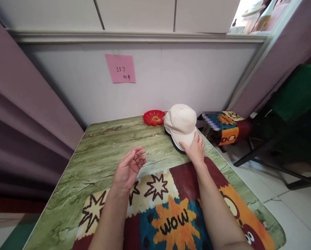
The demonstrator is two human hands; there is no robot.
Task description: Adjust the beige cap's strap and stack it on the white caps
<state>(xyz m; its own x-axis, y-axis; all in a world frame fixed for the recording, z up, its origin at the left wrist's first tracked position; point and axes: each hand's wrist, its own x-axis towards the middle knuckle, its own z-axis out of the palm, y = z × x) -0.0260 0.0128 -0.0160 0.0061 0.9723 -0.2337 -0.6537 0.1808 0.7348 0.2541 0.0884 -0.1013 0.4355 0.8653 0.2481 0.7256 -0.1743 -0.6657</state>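
A cream baseball cap (180, 119) sits at the far right of the green wood-grain table (103, 152), on top of a dark cap whose brim edge shows beneath it. My right hand (195, 149) rests on the cream cap's brim, fingers laid over it. My left hand (129, 168) hovers above the table's middle, palm turned inward, fingers loosely curled and holding nothing. A colourful patterned cloth (171, 211) with stars and "WOW" lies under my forearms at the near edge.
A small red dish (153, 117) stands at the table's back edge, left of the caps. A pink note (120, 68) hangs on the wall. A cushioned stool (229, 128) and a dark chair (287, 139) stand to the right.
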